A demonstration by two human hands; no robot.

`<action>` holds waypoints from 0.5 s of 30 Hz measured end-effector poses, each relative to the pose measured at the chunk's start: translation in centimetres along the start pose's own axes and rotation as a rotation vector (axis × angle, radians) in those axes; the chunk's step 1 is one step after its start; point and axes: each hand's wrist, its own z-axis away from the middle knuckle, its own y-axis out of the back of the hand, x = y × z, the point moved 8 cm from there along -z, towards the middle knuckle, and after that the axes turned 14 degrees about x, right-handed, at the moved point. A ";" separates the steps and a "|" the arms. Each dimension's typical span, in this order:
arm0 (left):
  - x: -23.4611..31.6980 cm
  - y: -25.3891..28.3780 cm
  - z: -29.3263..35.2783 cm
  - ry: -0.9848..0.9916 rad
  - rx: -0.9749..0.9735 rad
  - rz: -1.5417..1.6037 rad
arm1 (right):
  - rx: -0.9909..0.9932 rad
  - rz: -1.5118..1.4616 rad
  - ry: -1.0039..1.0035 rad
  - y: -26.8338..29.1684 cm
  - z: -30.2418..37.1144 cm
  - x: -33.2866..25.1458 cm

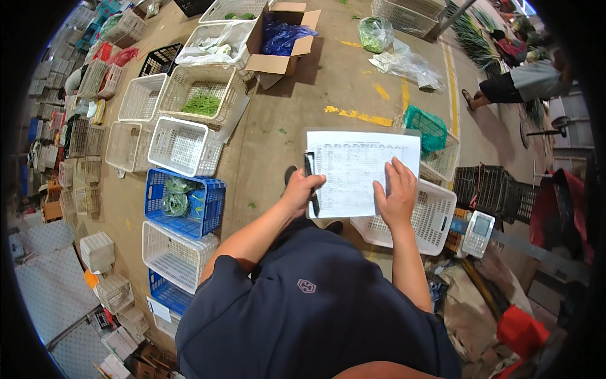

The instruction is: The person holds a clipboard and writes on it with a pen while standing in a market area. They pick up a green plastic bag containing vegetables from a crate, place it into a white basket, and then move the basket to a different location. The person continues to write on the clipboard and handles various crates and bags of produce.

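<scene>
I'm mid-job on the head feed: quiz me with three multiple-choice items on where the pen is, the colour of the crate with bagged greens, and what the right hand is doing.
1. The pen is:
A. in the left hand, at the sheet's left edge
B. on the floor
C. in the cardboard box

2. The crate holding bagged greens, left of the person, is:
A. black
B. blue
C. red

3. The right hand is:
A. hanging free
B. gripping a basket
C. laid flat on the paper sheet

Answers: 1 A, the left fingers wrap the dark pen. 2 B, its walls are blue. 3 C, palm and spread fingers lie on the sheet.
</scene>
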 end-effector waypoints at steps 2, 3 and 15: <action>0.7 2.1 -0.8 -0.011 0.025 0.047 | -0.032 -0.036 0.041 -2.6 -1.1 -1.2; 1.0 3.0 -1.1 -0.019 0.042 0.074 | -0.054 -0.047 0.069 -3.7 -1.7 -1.7; 19.1 14.8 -11.4 -0.039 0.279 0.088 | -0.301 -0.263 0.093 -23.4 -17.4 -12.8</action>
